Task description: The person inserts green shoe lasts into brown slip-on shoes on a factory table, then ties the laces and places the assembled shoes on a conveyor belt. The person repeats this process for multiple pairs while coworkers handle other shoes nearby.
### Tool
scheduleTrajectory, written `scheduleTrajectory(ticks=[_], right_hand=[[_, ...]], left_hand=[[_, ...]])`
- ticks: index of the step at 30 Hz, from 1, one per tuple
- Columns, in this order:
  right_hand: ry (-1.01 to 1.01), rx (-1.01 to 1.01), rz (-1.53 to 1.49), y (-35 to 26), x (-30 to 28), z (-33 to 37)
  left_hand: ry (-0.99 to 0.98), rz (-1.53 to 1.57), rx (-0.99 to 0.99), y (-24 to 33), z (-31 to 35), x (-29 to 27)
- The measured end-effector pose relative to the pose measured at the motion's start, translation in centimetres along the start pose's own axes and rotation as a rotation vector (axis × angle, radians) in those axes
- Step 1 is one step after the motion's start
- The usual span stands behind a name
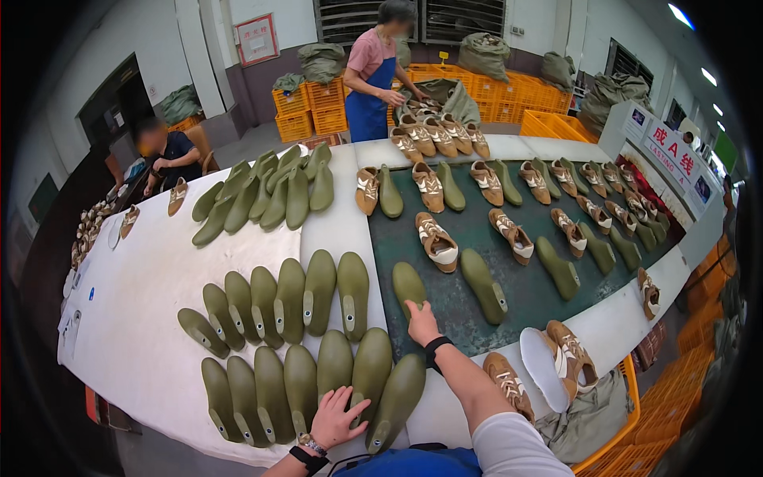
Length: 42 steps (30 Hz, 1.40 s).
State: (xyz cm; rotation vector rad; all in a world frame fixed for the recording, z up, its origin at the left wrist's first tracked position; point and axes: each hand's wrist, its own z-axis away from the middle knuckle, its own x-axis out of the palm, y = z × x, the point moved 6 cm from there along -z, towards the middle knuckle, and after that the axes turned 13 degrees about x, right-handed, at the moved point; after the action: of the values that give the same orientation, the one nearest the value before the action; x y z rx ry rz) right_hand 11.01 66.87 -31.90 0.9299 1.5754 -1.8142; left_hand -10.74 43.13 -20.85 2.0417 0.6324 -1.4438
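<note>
Right hand [422,322] on one green last [408,284]; left hand [339,417] over the nearest row [270,396].
Right fingers hold the last's near end at the dark green mat's [520,312] left edge; left fingers, spread wide, overlie lasts on the white-covered counter [143,318].

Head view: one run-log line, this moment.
left hand: spread over near-row lasts | right hand: touching olive last, near end | green mat: brown sneakers

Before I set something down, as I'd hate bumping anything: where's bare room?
Widest: white cloth left of the near green lasts; then the white strip between the far lasts and green mat. Crowded: around the left hand, and the mat with its brown shoes.
</note>
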Motion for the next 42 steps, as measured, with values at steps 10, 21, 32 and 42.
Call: scheduleTrajectory(ticks=[10, 21, 32, 42], right_hand=[[-0.197, -0.105, -0.085, 2.1, -6.7, 5.6], [0.227, 0.380, 0.135, 15.5, -22.9, 28.6], [0.273, 0.522, -0.056, 21.4, -15.6, 32.3], [-0.068, 0.143, -0.757, 3.0, -13.7, 30.4]], left_hand=[[0.040, 0.000, 0.011, 0.2, 0.0, 0.0], [0.090, -0.031, 0.041, 0.5, 0.4, 0.7], [0.075, 0.053, 0.034, 0.5, 0.1, 0.3], [0.272, 0.287, 0.367, 8.9, -7.3, -9.8]])
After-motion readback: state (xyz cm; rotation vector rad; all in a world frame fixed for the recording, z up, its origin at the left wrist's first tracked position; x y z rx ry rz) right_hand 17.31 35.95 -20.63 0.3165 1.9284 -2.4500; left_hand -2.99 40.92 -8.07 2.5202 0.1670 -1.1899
